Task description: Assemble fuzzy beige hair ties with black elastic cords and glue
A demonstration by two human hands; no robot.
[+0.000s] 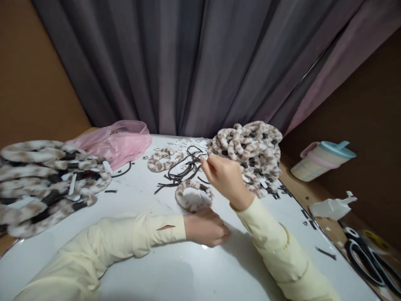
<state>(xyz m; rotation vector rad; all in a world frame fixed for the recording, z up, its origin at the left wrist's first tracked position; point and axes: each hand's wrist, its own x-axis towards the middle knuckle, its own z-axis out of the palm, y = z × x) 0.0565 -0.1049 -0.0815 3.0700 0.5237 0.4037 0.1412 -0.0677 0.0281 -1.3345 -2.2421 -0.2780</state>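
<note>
My left hand (206,227) is closed low over the white table, its fingers curled under; whatever it may hold is hidden. Just behind it lies a furry white-and-brown ring (189,202) with a dark band on its right side. My right hand (226,179) is raised in a fist, thumb side towards the back, and I cannot make out anything inside it. Left of that fist a tangle of black cords (184,170) spreads over the table. A second furry ring (156,162) lies behind the cords, near several small metal rings (184,143).
Furry ring piles stand at left (40,184) and back right (250,144). A pink plastic bag (125,140) lies at the back left. On the right are a tumbler (322,161), a white bottle (332,207), black scissors (365,259) and cut black cord pieces (326,253).
</note>
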